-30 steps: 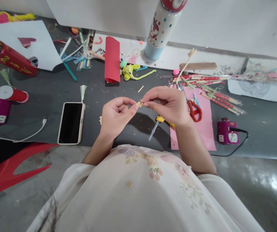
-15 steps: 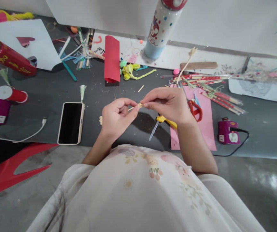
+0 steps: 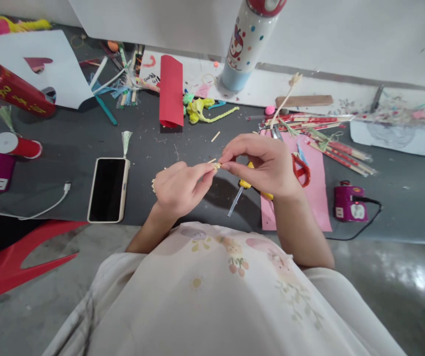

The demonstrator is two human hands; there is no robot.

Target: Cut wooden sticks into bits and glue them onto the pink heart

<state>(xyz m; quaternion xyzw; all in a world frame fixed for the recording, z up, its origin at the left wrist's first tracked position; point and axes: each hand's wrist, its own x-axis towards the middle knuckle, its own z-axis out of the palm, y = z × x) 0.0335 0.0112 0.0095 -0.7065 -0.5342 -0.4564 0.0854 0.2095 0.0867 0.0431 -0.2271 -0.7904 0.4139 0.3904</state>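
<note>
Both my hands meet over the dark table (image 3: 67, 143), pinching a tiny pale straw-coloured piece (image 3: 216, 165) between their fingertips. My left hand (image 3: 179, 188) is curled closed, its thumb and forefinger on the piece's left end. My right hand (image 3: 264, 160) pinches the right end, its other fingers bent. A thin pale stick end shows just behind the piece. A yellow-handled tool (image 3: 247, 185) lies on the table under my right hand, and red-handled scissors (image 3: 300, 170) sit just right of it on a pink paper sheet (image 3: 311, 198).
A phone (image 3: 108, 189) lies face up at the left with a white cable (image 3: 49, 202). A red folded paper (image 3: 171, 91), a dotted bottle (image 3: 247, 42), a bundle of red sticks (image 3: 327, 133), a purple glue gun (image 3: 348, 205) and red cans (image 3: 12, 91) crowd the table.
My left hand has rolled knuckles-up and dropped slightly; my right hand has shifted a little down with it. The small piece stays pinched between both hands.
</note>
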